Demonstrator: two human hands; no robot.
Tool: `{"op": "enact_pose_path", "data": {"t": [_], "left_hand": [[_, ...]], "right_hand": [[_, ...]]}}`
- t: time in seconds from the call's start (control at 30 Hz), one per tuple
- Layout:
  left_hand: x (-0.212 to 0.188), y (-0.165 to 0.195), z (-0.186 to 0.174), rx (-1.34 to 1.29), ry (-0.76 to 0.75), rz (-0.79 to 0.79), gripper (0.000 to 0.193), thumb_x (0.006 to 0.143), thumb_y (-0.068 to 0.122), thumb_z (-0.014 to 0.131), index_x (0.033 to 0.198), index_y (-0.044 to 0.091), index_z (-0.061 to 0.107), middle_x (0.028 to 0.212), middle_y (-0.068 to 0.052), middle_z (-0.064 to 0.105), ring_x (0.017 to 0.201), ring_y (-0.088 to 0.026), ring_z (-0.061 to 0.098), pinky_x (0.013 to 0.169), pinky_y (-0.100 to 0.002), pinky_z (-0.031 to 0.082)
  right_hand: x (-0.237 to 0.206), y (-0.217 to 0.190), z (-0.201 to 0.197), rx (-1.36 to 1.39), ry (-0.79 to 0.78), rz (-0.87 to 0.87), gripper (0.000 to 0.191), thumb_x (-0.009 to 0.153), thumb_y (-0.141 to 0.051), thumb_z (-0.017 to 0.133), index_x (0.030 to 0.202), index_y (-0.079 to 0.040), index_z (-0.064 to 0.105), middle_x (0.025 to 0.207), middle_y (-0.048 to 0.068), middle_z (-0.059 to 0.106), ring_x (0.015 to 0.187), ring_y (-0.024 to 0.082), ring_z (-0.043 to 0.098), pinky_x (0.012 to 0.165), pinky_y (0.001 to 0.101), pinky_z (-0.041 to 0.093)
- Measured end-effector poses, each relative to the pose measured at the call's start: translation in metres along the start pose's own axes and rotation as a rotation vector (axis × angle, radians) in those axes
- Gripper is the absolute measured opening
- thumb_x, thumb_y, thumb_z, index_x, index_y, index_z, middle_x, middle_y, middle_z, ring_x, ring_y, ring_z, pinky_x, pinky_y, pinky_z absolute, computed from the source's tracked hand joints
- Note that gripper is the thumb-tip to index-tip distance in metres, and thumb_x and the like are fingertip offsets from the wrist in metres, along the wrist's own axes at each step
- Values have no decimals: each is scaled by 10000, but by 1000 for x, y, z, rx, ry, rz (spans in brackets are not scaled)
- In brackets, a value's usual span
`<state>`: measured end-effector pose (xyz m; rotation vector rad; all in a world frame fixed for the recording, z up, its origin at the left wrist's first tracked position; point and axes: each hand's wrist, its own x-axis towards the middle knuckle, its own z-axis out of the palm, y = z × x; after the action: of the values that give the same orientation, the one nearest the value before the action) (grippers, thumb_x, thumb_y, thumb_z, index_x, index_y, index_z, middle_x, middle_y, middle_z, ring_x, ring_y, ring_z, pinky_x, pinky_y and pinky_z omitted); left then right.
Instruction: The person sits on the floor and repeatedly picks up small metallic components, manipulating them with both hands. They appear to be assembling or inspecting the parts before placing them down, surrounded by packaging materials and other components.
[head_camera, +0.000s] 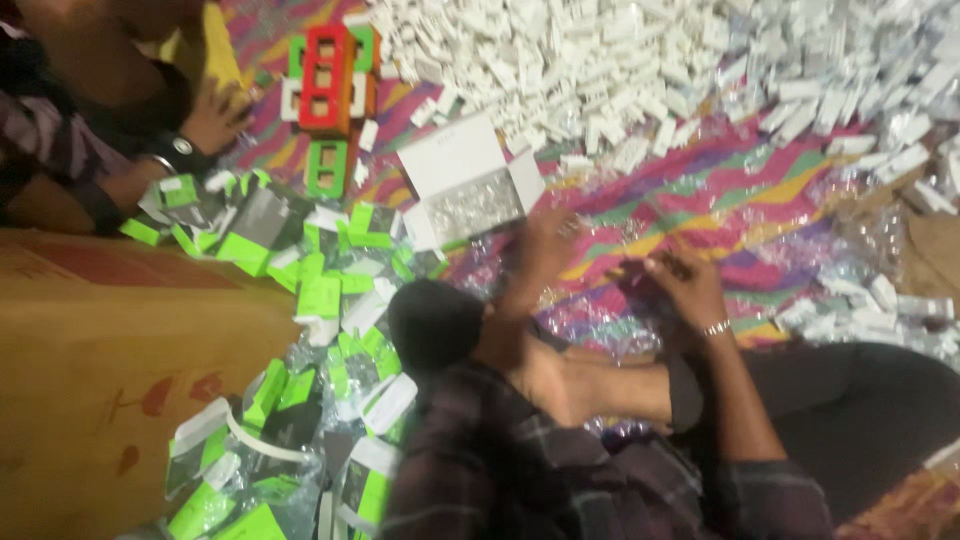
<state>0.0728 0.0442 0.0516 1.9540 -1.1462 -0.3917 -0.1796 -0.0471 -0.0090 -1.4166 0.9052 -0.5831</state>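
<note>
An open white box (468, 180) lies tilted, holding clear plastic.

Green-and-grey packages (320, 290) heaped left, open white box (468, 182) centre, small white boxes (640, 70) piled beyond.

Both hands, the left hand (545, 245) and the right hand (685, 285), hover blurred over a striped mat (700, 205) near an open white box (465, 180).

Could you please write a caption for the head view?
Two hands work over a striped mat beside a white-parts pile.
</note>
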Motion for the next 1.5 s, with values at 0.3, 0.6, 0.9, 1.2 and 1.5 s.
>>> {"op": "enact_pose_path", "data": {"t": [0.3, 0.6, 0.9, 1.2, 1.5], "left_hand": [[-60, 11, 156, -742, -74, -221, 73, 972, 31, 665, 1035, -6, 670, 941, -66, 716, 885, -124, 660, 785, -282, 534], [-68, 14, 152, -1056, -213, -451, 109, 984, 0, 645, 1093, -8, 650, 895, -31, 681, 751, -85, 603, 669, -235, 490], [-57, 13, 154, -1219, -242, -615, 169, 993, 139, 640, 1076, -6, 665, 809, -22, 649, 681, -101, 619, 601, -234, 502], [-59, 16, 163, -1089, -184, -443, 256, 986, 204, 684, 1114, -16, 704, 854, -23, 683, 723, -81, 620, 634, -222, 473], [-59, 20, 163, -1044, -80, -443, 263, 1056, 222, 631, 972, -27, 653, 789, -13, 610, 691, -84, 562, 620, -245, 442]], "right_hand": [[6, 28, -3, -139, -81, 32, 346, 996, -311, 663, 1076, 20, 725, 921, 35, 737, 881, 101, 640, 791, 277, 535], [5, 24, -11, -7, 11, 127, 246, 981, -265, 696, 971, -21, 725, 816, 4, 703, 745, 63, 606, 665, 265, 491], [8, 26, -8, -224, 230, -8, 255, 967, -215, 724, 858, 10, 671, 740, 28, 687, 669, 79, 583, 618, 284, 492], [25, 12, -2, 132, 205, 201, 240, 1000, -279, 707, 904, -59, 722, 822, -32, 689, 732, 58, 592, 661, 242, 487], [18, 34, -13, 17, 22, 15, 165, 1036, -122, 682, 920, -5, 684, 807, 4, 671, 727, 60, 564, 824, 231, 514]]}}
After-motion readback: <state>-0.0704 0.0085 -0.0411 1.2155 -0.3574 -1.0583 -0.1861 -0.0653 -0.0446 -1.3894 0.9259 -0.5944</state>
